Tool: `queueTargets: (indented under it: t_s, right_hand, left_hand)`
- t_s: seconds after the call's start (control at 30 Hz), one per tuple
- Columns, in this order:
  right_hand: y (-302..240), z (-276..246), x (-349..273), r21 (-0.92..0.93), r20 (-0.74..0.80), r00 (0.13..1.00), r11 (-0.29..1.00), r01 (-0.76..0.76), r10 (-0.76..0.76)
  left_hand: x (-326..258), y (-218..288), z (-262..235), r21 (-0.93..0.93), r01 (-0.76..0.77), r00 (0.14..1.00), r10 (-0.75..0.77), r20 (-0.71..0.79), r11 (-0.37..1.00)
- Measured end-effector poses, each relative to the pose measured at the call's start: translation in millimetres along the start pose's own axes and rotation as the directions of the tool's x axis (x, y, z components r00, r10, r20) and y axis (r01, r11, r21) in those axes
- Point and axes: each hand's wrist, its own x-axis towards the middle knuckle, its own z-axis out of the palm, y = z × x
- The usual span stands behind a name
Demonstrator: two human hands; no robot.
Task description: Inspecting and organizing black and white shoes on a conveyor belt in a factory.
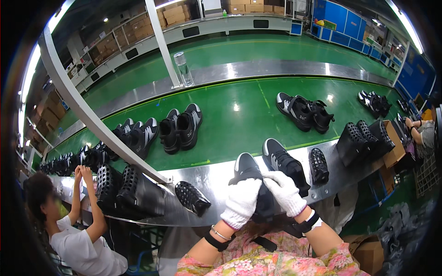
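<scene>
Both white-gloved hands grip one black sneaker [251, 177] at the near edge of the steel bench [216, 177]: the left hand [240, 202] wraps its side, the right hand [285, 192] closes over its top. A second black sneaker [284, 164] lies just beside it, a perforated black insert [318, 165] farther right.

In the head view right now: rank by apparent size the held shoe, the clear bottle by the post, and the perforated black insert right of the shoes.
1. Held shoe, both gloved hands on it, nearest the camera, so its lead is partly nearness.
2 and 3. Clear bottle and perforated insert look alike; the bottle stands farther off, so no ranking.
</scene>
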Motion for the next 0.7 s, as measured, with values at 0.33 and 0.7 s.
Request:
queueTargets:
  t_s: [0.33, 0.7]
  right_hand:
    - [-6, -6, 7, -0.070, 0.133, 0.991, 0.997, -0.016, 0.025]
    - [-10, -9, 13, -0.150, 0.199, 0.971, 0.975, 0.164, -0.132]
  left_hand:
    - [-22, -1, -14, -0.235, -0.102, 0.988, 0.071, -0.137, 0.967]
    - [-51, -16, 12, 0.074, 0.281, 0.942, -0.261, -0.211, 0.957]
